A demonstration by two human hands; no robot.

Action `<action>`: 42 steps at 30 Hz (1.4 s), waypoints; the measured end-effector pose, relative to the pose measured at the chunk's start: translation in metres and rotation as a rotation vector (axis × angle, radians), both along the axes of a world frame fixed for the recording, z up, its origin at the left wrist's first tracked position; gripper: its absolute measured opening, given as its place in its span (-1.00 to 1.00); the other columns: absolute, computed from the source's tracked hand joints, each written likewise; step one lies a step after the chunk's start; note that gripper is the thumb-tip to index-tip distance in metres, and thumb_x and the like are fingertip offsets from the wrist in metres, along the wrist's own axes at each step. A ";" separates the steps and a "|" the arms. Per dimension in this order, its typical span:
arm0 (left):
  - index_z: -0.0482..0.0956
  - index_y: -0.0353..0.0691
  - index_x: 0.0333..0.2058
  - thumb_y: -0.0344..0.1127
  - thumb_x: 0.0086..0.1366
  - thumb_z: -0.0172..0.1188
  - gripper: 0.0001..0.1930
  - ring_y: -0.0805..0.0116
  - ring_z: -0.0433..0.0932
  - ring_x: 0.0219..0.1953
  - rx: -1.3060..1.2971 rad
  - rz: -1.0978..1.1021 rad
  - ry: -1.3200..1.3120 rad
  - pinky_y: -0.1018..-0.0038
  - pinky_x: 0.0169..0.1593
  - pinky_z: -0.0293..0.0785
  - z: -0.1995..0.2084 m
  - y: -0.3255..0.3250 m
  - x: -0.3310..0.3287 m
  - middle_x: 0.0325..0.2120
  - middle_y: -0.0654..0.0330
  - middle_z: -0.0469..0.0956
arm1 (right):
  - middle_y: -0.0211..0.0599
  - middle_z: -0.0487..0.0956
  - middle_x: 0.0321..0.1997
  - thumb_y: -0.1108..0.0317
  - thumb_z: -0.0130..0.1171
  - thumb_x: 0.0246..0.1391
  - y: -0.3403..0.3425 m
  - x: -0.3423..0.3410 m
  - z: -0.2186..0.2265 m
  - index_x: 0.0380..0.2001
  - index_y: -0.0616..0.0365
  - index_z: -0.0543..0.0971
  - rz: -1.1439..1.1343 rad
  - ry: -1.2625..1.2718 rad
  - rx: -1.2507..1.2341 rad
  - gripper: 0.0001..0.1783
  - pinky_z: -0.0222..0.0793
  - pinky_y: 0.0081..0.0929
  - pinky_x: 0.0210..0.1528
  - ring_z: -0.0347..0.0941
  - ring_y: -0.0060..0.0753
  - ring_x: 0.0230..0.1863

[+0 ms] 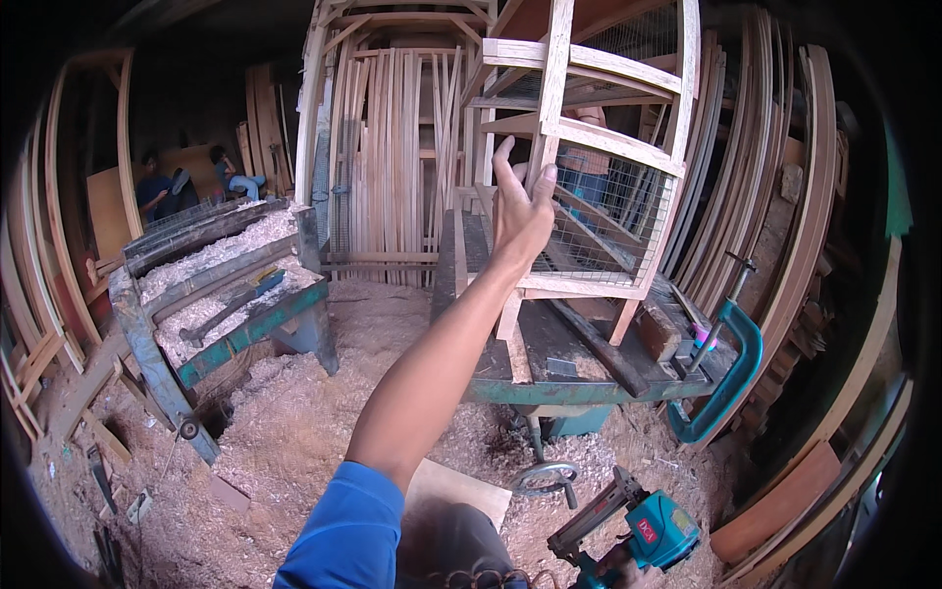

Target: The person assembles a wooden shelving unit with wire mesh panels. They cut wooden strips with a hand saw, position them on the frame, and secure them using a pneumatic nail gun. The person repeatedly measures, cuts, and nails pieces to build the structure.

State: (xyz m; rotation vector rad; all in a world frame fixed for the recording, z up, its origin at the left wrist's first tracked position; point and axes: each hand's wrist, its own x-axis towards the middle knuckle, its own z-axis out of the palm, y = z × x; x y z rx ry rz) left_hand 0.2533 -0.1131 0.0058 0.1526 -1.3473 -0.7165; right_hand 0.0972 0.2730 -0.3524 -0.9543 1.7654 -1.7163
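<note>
A pale wooden cage with wire mesh panels stands on a dark, green-edged machine table. My left hand reaches up to its near corner post, which runs between my thumb and forefinger; the other fingers are mostly hidden behind my hand. Low in the view, my right hand is wrapped round the handle of a teal nail gun, only partly in sight. The nail gun's long dark magazine points up and left, below the table and apart from the cage.
A teal clamp is fixed at the table's right edge. Beneath the table is a handwheel. On the left, a shaving-covered machine holds a hammer. Timber strips lean behind. Two people sit at the far left. Wood shavings cover the floor.
</note>
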 end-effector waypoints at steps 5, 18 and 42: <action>0.39 -0.32 0.04 -0.02 0.49 -0.02 -0.56 -0.11 0.65 -0.24 0.047 0.204 -0.183 0.05 -0.18 0.53 0.004 -0.002 -0.001 -0.21 -0.22 0.61 | -0.25 0.61 -0.37 0.38 0.12 0.17 0.010 0.006 -0.004 -0.28 0.20 0.57 -0.021 -0.011 -0.001 -0.87 0.50 -0.30 -0.30 0.58 -0.29 -0.35; 0.49 -0.27 -0.11 0.35 0.41 -0.08 -0.34 -0.12 0.65 -0.12 0.146 0.192 -0.183 0.06 -0.03 0.50 0.007 -0.003 -0.002 -0.29 -0.17 0.64 | -0.25 0.62 -0.36 0.36 0.15 0.16 0.048 0.021 -0.023 -0.27 0.20 0.57 -0.100 -0.036 0.024 -0.86 0.50 -0.30 -0.31 0.58 -0.29 -0.35; 0.60 -0.31 -0.12 -0.18 0.30 0.31 -0.68 0.19 0.60 -0.24 -0.318 0.968 -0.170 0.14 -0.24 0.49 0.017 0.029 0.009 -0.28 0.05 0.60 | -0.26 0.63 -0.35 0.32 0.19 0.16 0.066 0.047 -0.059 -0.25 0.19 0.58 -0.177 -0.197 -0.189 -0.83 0.51 -0.31 -0.32 0.59 -0.29 -0.34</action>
